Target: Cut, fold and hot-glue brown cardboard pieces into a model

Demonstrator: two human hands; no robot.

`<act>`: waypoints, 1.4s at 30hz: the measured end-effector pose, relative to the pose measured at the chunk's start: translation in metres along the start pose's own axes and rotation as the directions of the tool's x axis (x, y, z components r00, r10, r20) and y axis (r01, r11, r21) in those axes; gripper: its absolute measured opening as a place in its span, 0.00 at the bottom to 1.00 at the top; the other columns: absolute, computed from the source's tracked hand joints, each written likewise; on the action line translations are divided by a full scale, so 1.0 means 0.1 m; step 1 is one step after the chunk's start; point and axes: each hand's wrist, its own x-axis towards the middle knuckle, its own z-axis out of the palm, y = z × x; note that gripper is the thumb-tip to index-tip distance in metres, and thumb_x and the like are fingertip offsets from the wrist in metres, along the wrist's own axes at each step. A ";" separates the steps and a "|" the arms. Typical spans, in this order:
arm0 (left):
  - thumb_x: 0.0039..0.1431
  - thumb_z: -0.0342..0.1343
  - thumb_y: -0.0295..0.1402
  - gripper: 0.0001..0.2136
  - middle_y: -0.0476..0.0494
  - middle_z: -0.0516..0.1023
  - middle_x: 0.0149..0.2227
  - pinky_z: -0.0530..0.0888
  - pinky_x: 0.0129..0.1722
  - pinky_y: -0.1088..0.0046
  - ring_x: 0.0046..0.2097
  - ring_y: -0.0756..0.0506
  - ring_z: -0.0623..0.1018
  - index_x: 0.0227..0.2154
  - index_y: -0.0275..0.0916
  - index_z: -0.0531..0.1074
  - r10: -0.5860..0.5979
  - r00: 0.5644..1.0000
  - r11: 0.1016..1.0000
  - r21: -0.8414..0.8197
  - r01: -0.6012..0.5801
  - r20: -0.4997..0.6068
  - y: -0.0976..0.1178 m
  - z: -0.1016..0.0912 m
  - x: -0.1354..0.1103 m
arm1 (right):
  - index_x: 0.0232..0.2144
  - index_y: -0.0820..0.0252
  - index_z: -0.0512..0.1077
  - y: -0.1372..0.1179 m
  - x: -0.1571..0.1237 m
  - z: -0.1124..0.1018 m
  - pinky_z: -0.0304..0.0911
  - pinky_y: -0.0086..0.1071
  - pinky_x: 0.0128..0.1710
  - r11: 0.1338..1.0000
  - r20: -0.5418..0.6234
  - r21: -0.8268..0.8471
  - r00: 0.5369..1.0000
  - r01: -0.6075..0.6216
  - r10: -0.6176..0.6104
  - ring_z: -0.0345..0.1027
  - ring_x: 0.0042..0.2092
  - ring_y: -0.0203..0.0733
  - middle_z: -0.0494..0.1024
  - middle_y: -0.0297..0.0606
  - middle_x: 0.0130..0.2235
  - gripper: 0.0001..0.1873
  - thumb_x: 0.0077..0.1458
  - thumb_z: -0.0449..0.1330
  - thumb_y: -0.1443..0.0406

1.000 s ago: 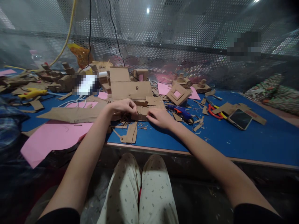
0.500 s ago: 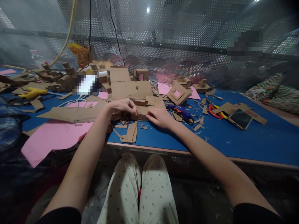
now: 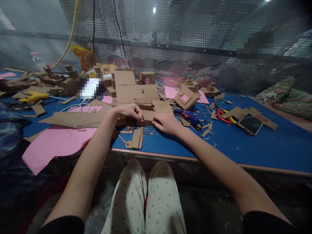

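Observation:
Between my hands lies a flat piece of brown cardboard with a ribbed surface. My left hand is closed, its fingers curled down at the left end of that cardboard. At the right end my right hand is also closed, thumb and fingertips pressed on the near edge. What lies under the fingertips is hidden. Behind the hands stands a larger folded cardboard sheet with a small hole. Nearer the table edge are an L-shaped cardboard scrap and small torn bits.
On the blue table to the right are a blue glue gun, red-and-yellow-handled pliers and a phone. Pink paper overhangs the front edge at left. A yellow glue gun and cardboard models lie further left.

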 end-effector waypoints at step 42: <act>0.48 0.64 0.38 0.10 0.44 0.81 0.30 0.69 0.33 0.74 0.33 0.48 0.76 0.29 0.36 0.80 0.300 0.928 0.918 0.331 -0.218 -0.221 0.12 0.40 -0.09 | 0.37 0.63 0.72 -0.03 0.03 -0.06 0.52 0.33 0.36 1.000 0.050 0.022 0.999 -0.003 0.002 0.68 0.40 0.46 0.78 0.47 0.39 0.10 0.63 0.52 0.65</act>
